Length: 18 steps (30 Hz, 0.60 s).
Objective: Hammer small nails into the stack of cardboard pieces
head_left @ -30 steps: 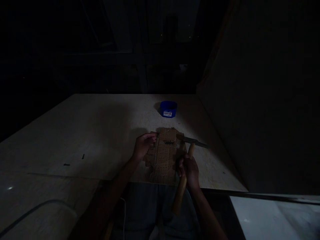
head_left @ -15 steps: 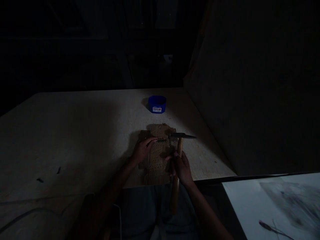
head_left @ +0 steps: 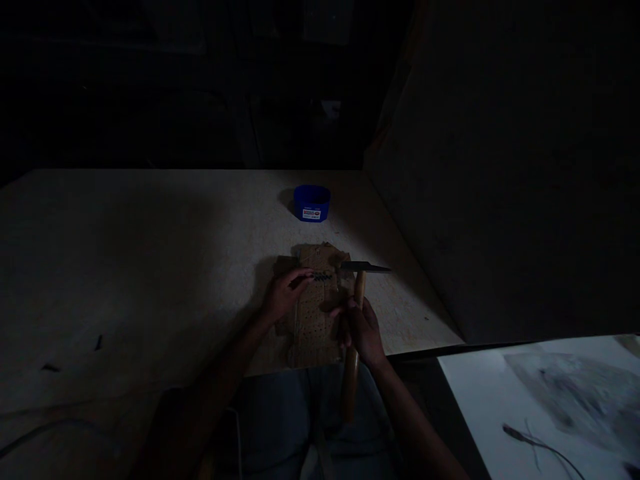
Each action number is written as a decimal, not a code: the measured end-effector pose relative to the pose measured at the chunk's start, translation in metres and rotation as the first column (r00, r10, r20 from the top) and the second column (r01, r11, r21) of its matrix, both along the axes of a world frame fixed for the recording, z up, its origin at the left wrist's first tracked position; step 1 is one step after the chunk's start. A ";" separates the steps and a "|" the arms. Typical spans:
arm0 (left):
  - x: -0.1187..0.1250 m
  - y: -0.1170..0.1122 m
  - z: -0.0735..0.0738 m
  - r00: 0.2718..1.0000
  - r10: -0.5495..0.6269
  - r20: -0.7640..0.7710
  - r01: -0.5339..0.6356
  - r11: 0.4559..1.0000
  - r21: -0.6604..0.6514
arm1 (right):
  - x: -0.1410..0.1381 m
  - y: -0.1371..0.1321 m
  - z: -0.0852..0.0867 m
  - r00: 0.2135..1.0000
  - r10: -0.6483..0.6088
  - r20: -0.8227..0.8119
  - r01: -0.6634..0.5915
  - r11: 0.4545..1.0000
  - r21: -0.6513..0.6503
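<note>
Our right hand (head_left: 363, 330) clamps the hammer (head_left: 359, 287), its head over the perforated board (head_left: 313, 327) at the table's (head_left: 150, 233) near edge. Our left hand (head_left: 285, 297) has its fingers at the nail row (head_left: 323, 275); we cannot tell their grip. A blue tub (head_left: 312, 203) stands beyond.

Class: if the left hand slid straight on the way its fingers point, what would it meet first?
Probably the row of dark nails in the board, right at the fingertips of the left hand; the hammer lies beyond. The dim picture leaves depth unsure.
</note>
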State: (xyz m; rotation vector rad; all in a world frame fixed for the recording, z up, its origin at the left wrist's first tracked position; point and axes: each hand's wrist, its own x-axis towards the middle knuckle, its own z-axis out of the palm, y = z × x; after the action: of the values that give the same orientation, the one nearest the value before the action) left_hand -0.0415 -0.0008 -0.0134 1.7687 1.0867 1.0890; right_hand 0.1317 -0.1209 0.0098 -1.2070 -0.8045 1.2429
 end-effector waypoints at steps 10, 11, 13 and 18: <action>0.000 0.002 0.003 0.999 -0.036 0.037 0.039 0.996 -0.079 | -0.001 0.000 0.007 1.000 -0.010 0.029 0.010 1.000 -0.016; 0.000 0.002 0.004 0.999 -0.037 0.030 0.039 0.996 -0.074 | 0.000 0.001 0.007 1.000 -0.011 0.024 0.012 1.000 -0.015; 0.000 0.002 0.004 0.999 -0.039 0.018 0.040 0.997 -0.063 | 0.000 0.001 0.006 1.000 -0.012 0.012 0.012 1.000 -0.012; -0.001 0.002 0.002 0.999 -0.047 -0.004 0.047 0.998 -0.029 | -0.001 0.002 0.001 1.000 -0.008 -0.028 0.008 1.000 -0.010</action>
State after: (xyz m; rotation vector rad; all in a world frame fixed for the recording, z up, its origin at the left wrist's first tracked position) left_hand -0.0422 0.0009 -0.0110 1.7660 1.0537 1.0357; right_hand 0.1308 -0.1187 0.0111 -1.1972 -0.7731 1.2561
